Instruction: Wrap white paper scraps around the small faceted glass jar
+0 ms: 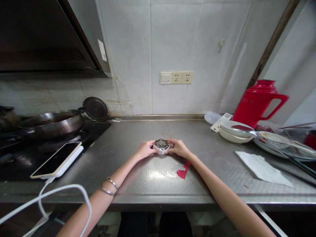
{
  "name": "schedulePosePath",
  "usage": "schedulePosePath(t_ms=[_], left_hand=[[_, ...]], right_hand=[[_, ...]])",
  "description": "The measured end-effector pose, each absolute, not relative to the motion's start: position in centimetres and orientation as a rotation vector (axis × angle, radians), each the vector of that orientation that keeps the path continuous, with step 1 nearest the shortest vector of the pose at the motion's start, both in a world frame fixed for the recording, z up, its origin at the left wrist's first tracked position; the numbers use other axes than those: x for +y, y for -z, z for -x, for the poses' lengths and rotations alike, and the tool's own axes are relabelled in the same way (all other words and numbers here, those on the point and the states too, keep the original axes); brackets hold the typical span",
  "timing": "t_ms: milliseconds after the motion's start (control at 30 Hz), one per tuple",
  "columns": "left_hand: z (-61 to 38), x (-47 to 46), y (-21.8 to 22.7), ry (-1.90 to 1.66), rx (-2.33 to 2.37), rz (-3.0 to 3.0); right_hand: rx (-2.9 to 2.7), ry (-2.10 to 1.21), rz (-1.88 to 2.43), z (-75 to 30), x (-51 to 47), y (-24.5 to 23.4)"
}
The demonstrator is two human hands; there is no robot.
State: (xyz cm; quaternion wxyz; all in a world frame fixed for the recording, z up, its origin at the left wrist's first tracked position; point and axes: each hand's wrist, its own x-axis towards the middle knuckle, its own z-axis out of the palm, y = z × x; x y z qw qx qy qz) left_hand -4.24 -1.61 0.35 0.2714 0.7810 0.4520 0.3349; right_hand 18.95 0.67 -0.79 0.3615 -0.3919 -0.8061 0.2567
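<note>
A small round object (161,145) rests on the steel counter (133,177), with a pale, see-through-looking side and a shiny, silvery dark top. Its exact kind I cannot make out. My left hand (146,149) grips it from the left side, fingers curled against the rim. From the right, my right hand (179,148) holds the opposite edge between thumb and fingers. Beside my right forearm lies a torn red scrap (182,171), flat on the metal and partly covered by the arm.
To the left are a phone (58,160) with a white cable (71,187), and a pan (53,124) on the stove. On the right stand a red thermos jug (255,104), stacked bowls (234,135) and a white napkin (263,168). A range hood (46,36) hangs upper left.
</note>
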Motion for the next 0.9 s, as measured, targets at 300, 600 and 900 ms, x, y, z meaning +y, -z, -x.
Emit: schedulePosePath(t_ms=[300,600,900], left_hand=[[4.3,-1.4,-0.1,-0.906,1.216,-2.085],[4.4,-2.1,-1.3,-0.804,1.241,-2.225],[5.9,-1.6,-2.1,-0.661,1.562,-2.242]], right_hand=[[-2.091,-0.644,1.015,-18.9,0.5,0.5],[-2.206,-0.508,1.042,-19.4,0.1,-0.4],[-2.328,-0.546,0.981,-20.4,-1.4,-3.0]])
